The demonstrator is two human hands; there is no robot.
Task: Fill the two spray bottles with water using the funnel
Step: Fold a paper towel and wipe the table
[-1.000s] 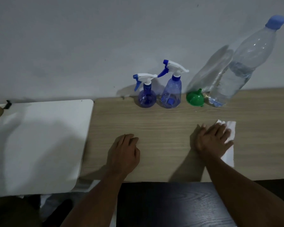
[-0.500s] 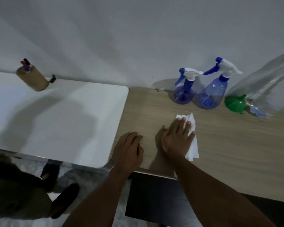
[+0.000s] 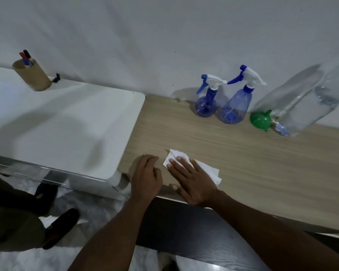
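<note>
At the near edge of a wooden table point(image 3: 243, 153), our right hand point(image 3: 192, 182) lies flat, fingers straight and slightly spread, pressing down on a white paper tissue point(image 3: 206, 169) without pinching it. Our left hand point(image 3: 146, 178) rests just beside it on the table's near left corner, fingers loosely curled and holding nothing.

The things to be filled stand well apart from both hands, along the wall at the far edge of the table. A small round blue spray bottle point(image 3: 206, 103) and a taller cone-shaped blue spray bottle point(image 3: 235, 106) stand upright side by side, white trigger heads on and pointing left. Just to their right a green funnel point(image 3: 260, 119) lies on the table, and beside it stands a large clear water bottle point(image 3: 305, 110), partly full, its top cut off by the frame.

To the left, a white table point(image 3: 67, 124) abuts the wooden one; at its back stands a tan cup point(image 3: 32, 76) holding pens point(image 3: 25, 57).
</note>
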